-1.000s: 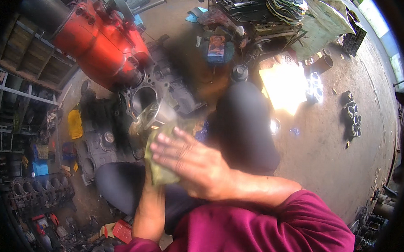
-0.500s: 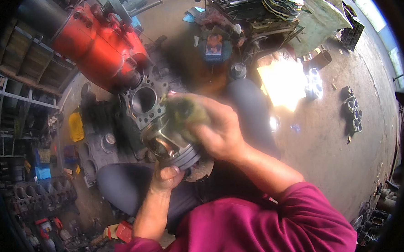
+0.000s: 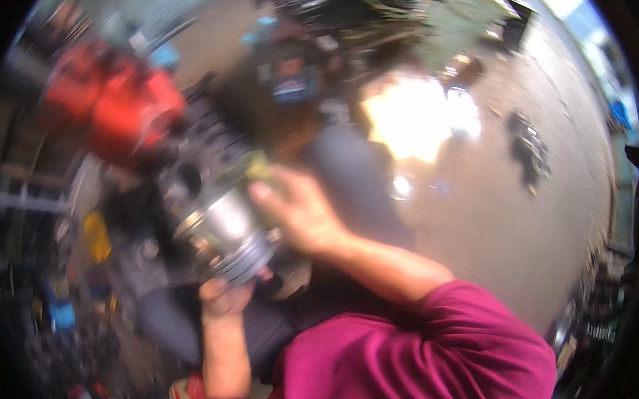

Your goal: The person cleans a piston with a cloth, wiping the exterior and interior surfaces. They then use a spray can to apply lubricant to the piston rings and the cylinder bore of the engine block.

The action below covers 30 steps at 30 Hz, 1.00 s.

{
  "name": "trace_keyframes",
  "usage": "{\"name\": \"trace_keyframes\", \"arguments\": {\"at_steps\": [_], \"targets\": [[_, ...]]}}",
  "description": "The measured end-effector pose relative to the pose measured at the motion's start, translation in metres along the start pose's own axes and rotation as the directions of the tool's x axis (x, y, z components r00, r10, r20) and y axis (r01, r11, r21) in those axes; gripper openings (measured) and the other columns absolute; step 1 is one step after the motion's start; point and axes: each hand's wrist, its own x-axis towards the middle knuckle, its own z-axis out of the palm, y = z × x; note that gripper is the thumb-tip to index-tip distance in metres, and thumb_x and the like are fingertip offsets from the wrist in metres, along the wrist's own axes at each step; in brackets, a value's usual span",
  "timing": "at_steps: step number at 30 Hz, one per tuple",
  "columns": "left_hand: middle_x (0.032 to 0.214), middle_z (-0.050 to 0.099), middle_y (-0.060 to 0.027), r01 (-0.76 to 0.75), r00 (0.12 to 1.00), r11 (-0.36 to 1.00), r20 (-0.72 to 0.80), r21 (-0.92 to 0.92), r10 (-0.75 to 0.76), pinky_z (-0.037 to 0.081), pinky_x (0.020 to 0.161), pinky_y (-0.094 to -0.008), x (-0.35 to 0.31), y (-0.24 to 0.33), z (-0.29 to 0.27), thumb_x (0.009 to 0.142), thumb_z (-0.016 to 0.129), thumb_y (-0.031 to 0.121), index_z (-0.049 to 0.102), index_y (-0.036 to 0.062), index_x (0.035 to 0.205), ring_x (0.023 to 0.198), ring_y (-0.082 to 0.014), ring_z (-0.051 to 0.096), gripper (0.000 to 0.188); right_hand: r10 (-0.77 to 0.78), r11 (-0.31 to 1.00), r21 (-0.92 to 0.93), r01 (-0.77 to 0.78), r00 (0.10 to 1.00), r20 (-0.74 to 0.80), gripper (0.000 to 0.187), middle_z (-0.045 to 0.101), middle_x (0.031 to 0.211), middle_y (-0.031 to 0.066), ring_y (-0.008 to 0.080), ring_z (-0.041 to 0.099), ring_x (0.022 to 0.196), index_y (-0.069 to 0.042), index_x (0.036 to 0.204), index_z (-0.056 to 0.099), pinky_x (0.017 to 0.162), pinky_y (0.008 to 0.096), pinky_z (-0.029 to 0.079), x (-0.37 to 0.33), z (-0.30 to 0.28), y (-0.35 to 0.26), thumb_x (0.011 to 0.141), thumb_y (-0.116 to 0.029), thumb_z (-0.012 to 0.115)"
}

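Note:
A shiny metal piston (image 3: 230, 222) with dark ring grooves at its lower end is held up in front of me. My left hand (image 3: 222, 300) grips it from below, thumb and fingers at the grooved end. On its upper right side, my right hand (image 3: 303, 212) is closed on a yellow-green rag (image 3: 257, 169), blurred by motion. The rag is close to the piston's side; whether it touches is unclear. Just beyond the piston sits a grey metal engine part (image 3: 213, 130) with a round bore, its details smeared.
A large red machine (image 3: 115, 98) stands at the far left. A yellow object (image 3: 97, 237) and dark metal parts lie at left. Bright light falls on a pale sheet (image 3: 407, 117) at right, and a metal part (image 3: 530, 145) lies on the concrete floor (image 3: 469, 236). My bent knees flank the work.
The whole view has swung, so the scene sits farther left and is more blurred. The rag and my right hand have shifted along the piston, baring more of its shiny side.

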Motion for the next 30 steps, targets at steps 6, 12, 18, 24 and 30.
{"name": "trace_keyframes", "arguments": {"at_steps": [6, 12, 18, 24, 30], "targets": [[0.137, 0.059, -0.0154, -0.038, 0.986, 0.999, 0.165, -0.008, 0.038, 0.052, 0.089, -0.0453, 0.014, 0.02, -0.012, 0.083, 0.075, 0.038, 0.053, 0.0133, 0.145, 0.106, -0.0327, 0.063, 0.07, -0.032, 0.99, 0.136, 0.026, 0.999, 0.042, 0.038, 0.07, 0.102, 0.0026, 0.01, 0.06, 0.096, 0.0, 0.127, 0.066, 0.087, 0.0328, 0.053, 0.007, -0.003, 0.012, 0.107, -0.033, 0.06], [0.156, 0.047, -0.0115, -0.196, 0.96, 0.943, -0.145, 0.27, 0.241, 0.034, 0.121, -0.0534, 0.026, 0.02, -0.006, 0.078, 0.076, 0.041, 0.049, 0.0137, 0.152, 0.141, -0.0377, 0.044, 0.083, -0.237, 0.852, 0.485, 0.199, 0.971, 0.019, 0.056, 0.062, 0.134, 0.0076, 0.0146, 0.055, 0.123, 0.001, 0.147, 0.048, 0.108, 0.0318, 0.044, 0.024, -0.026, 0.019, 0.109, -0.04, 0.054], [0.152, 0.05, -0.0133, 0.127, 0.992, 0.947, -0.039, 0.295, -0.12, 0.034, 0.121, -0.053, 0.037, 0.014, 0.008, 0.08, 0.076, 0.04, 0.05, 0.01, 0.15, 0.141, -0.0362, 0.045, 0.08, -0.149, 0.984, -0.077, 0.16, 0.981, 0.128, 0.097, 0.062, 0.134, 0.0249, 0.0371, 0.059, 0.128, -0.002, 0.156, 0.03, 0.107, 0.0419, 0.046, -0.004, -0.019, 0.014, 0.083, -0.037, 0.083], [0.143, 0.057, -0.015, 0.14, 0.981, 0.841, -0.189, 0.522, -0.046, 0.045, 0.111, -0.0448, 0.039, 0.01, 0.046, 0.083, 0.078, 0.03, 0.052, 0.0024, 0.145, 0.13, -0.0317, 0.056, 0.073, -0.024, 0.999, -0.033, 0.026, 0.999, 0.044, 0.098, 0.065, 0.128, 0.0219, 0.0315, 0.062, 0.122, 0.001, 0.151, 0.034, 0.103, 0.0408, 0.05, 0.001, -0.021, 0.015, 0.076, -0.028, 0.09], [0.132, 0.062, -0.0261, -0.203, 0.923, 0.171, 0.13, 0.964, 0.363, 0.046, 0.108, -0.0488, 0.017, 0.034, 0.078, 0.078, 0.091, 0.04, 0.054, -0.0125, 0.136, 0.119, -0.0346, 0.061, 0.087, -0.111, 0.713, 0.7, -0.036, 0.98, 0.163, 0.065, 0.069, 0.113, 0.0073, 0.0158, 0.066, 0.105, -0.006, 0.132, 0.054, 0.094, 0.0355, 0.054, 0.01, -0.016, 0.02, 0.083, -0.032, 0.089]]}}
